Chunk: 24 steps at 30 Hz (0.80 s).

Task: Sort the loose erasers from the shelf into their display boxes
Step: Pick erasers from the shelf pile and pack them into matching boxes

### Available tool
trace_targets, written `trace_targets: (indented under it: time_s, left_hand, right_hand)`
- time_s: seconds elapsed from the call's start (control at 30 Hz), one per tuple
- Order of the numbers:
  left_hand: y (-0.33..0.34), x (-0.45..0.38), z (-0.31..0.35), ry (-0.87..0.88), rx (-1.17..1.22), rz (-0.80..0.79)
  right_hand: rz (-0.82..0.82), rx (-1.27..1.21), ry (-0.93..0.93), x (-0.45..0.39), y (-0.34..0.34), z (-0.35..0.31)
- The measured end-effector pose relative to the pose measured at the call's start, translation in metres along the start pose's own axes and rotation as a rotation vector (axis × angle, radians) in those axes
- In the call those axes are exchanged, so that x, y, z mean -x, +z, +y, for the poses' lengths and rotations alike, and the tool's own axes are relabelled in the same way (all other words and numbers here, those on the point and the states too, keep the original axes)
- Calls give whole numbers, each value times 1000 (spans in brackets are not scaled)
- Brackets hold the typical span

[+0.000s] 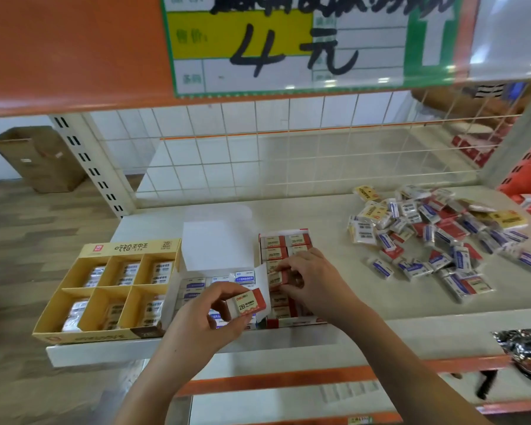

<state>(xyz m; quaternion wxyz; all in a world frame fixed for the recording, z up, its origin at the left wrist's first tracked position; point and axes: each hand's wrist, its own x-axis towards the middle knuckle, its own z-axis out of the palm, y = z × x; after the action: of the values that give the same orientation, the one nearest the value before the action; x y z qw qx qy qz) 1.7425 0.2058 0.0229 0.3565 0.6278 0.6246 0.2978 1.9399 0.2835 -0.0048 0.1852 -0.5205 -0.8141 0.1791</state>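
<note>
Fingers of the left hand [203, 317] pinch a red-and-white 2B eraser [248, 305]. Just beyond that grip, the right hand [313, 280] nips another eraser [278, 278] inside the red display box [288, 323]. Farther right, loose erasers [436, 237] litter the shelf [411, 302].

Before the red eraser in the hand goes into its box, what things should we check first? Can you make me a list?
1. The left hand has a firm grip on the red 2B eraser: ok.
2. The eraser matches the red box, which holds the same red and cream erasers: ok.
3. There is a free slot in the red box: cannot tell, the right hand covers the middle rows.
4. The right hand is out of the way: not ok, its fingers are in the box on another red eraser.
5. More erasers wait to be sorted: ok, the loose pile lies on the shelf to the right.
</note>
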Motion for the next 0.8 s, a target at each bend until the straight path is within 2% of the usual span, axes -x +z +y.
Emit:
trace_targets:
  time_s: [0.23,0.53,0.8]
  left_hand:
    - [-1,-2,1,17,14,19]
    - [2,-3,-2,11,-38,-40]
    - [7,-10,0,113,-81,-33]
  right_hand:
    - [21,58,-7,-1,4,4]
    - [52,57,-18,-1,11,4]
    - [53,42,-61,3,3,8]
